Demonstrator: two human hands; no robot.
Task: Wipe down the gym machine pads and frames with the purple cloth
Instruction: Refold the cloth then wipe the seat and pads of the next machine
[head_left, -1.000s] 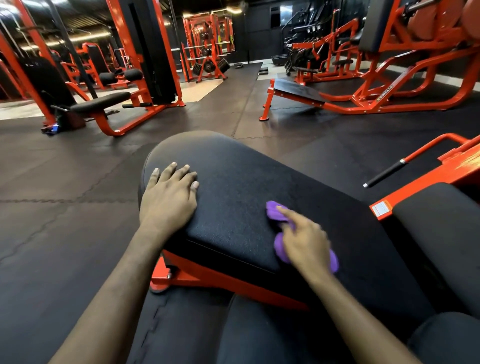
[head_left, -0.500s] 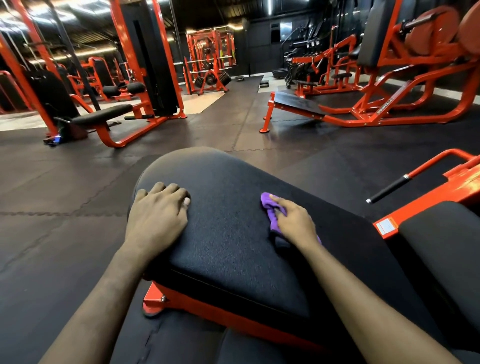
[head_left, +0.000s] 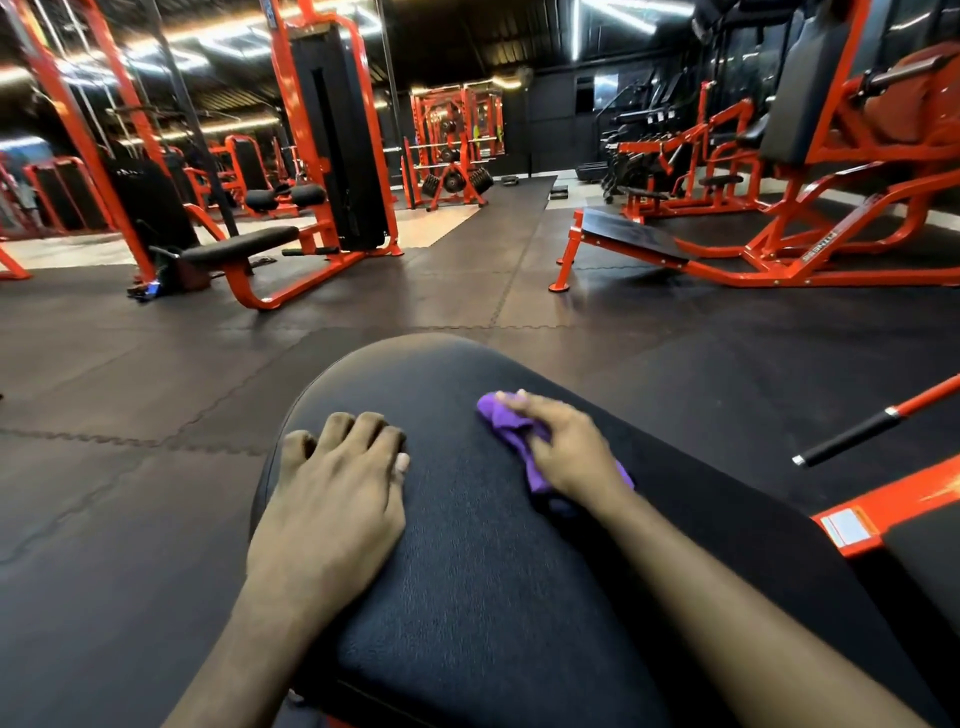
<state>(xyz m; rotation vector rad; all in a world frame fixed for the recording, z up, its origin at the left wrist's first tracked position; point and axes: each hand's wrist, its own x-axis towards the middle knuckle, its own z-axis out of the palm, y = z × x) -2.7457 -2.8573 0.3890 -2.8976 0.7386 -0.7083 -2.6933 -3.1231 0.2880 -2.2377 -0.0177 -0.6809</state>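
While the left hand (head_left: 332, 499) lies flat and empty on the pad (head_left: 467, 597), the right hand (head_left: 566, 452) grips a bunched purple cloth (head_left: 506, 421) likely to skip patches.

Pad (head_left: 415, 374) far end bare, open floor (head_left: 363, 322) beyond — handle (head_left: 852, 436) + orange frame (head_left: 883, 509) crowd rt side.
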